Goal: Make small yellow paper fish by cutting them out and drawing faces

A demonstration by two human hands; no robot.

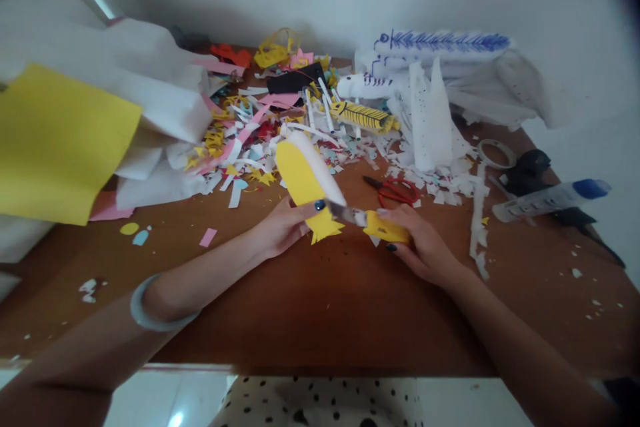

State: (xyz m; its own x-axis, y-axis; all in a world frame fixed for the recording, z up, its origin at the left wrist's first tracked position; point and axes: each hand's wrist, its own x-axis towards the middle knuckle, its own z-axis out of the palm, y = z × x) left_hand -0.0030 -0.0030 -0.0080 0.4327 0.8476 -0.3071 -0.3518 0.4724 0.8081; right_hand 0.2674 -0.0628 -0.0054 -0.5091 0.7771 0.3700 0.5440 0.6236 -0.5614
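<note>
two bare hands work over a brown table (310, 307) strewn with cut paper. at far left, a yellow sheet (60, 140) lies over a heap of white sheets (150, 87), with small pink, yellow and blue offcuts on the bare wood below it. a pale bangle (145, 313) rings the left forearm. the left hand (283, 227) is closed in a pinch on the lower edge of a yellow paper piece (300, 180) rolled round a white tube (320, 167), held tilted just above the table near its middle; the piece's fringed end hangs by the fingers. the right hand (425, 247) is curled around yellow-handled scissors (375, 221), whose blades point left and meet the paper. behind the hands lies a mound of mixed scraps (260, 133), a striped yellow paper figure (363, 117), and red-handled scissors (397, 190). further right stand white paper cones (430, 120) and white rolls marked in blue ink (440, 43). a tape ring (496, 153), a black object (533, 167) and a blue-capped glue tube (550, 200) lie at the right edge. no containers are in view.
</note>
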